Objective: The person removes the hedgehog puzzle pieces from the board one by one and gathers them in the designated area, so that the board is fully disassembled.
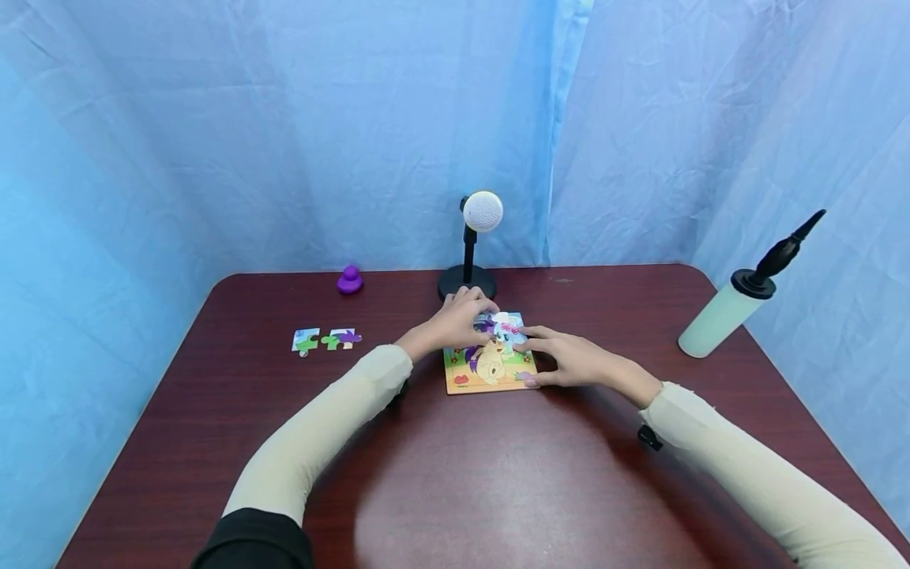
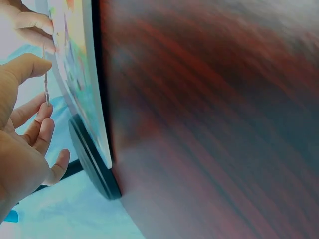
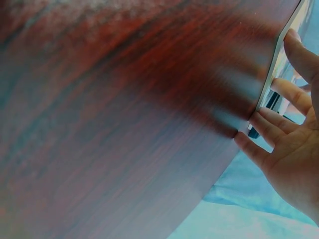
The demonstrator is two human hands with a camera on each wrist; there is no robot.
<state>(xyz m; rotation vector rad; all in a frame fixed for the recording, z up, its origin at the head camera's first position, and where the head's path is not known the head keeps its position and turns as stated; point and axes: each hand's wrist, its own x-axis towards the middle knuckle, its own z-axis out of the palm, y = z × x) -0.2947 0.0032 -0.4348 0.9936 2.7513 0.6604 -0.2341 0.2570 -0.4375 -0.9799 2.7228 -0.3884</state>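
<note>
A jigsaw puzzle board (image 1: 490, 381) with a cartoon pony picture lies on the table in the head view. Over its upper left part, my left hand (image 1: 458, 322) pinches a thin puzzle piece (image 2: 46, 87) between thumb and fingertips. The left wrist view catches that piece edge-on, held off the board's face; its picture is hidden. My right hand (image 1: 572, 359) spreads along the board's right side, its thumb near the lower corner. Straight fingers (image 3: 266, 129) touch the board's edge in the right wrist view.
Two loose puzzle pieces (image 1: 341, 339) lie to the left. Behind the board stands a microphone (image 1: 483, 212) on a round black base (image 1: 448, 283). A purple knob-shaped thing (image 1: 349, 281) sits near the far edge, and a pale green hand pump (image 1: 721, 318) leans at the right.
</note>
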